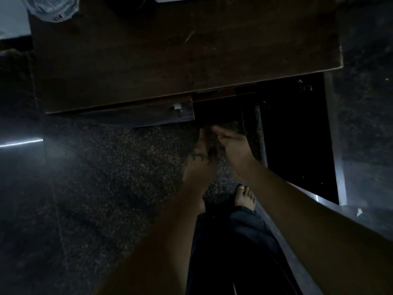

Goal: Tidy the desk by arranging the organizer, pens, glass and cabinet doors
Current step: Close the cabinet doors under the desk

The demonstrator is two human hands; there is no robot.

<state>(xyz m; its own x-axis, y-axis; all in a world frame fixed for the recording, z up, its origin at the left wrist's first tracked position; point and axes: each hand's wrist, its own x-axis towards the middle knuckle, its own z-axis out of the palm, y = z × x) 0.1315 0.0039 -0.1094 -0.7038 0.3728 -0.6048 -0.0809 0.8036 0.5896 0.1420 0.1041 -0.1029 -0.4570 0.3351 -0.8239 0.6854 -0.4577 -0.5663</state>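
Dim light covers a speckled dark stone floor [119,167] seen from straight above, with the brown wooden table [180,56] filling the upper part of the view. At the table's far left corner lies a clear plastic-looking item [51,7], partly cut off by the frame edge, and what it is cannot be told. Under the table's near edge, the left cabinet door [148,113] looks closed or nearly so, with a small pale knob [177,108] near its right end. To its right the right cabinet door [297,135] stands swung out toward the person, its dark face and pale edge reaching down toward the right. The cabinet opening [219,111] between the two doors is black, and nothing inside it can be made out. Both forearms reach forward from the bottom of the view and meet just below this opening. The left hand [202,154], with a dark tattoo on its back, points its fingers toward the opening; whether it holds or touches anything cannot be told in the darkness. The right hand [231,143] sits just beside it, close to touching, with fingers loosely bent and held together, near the inner edge of the swung-out door; no grip on anything shows. Below the hands are a bare foot [245,198] and dark trousers [234,252].
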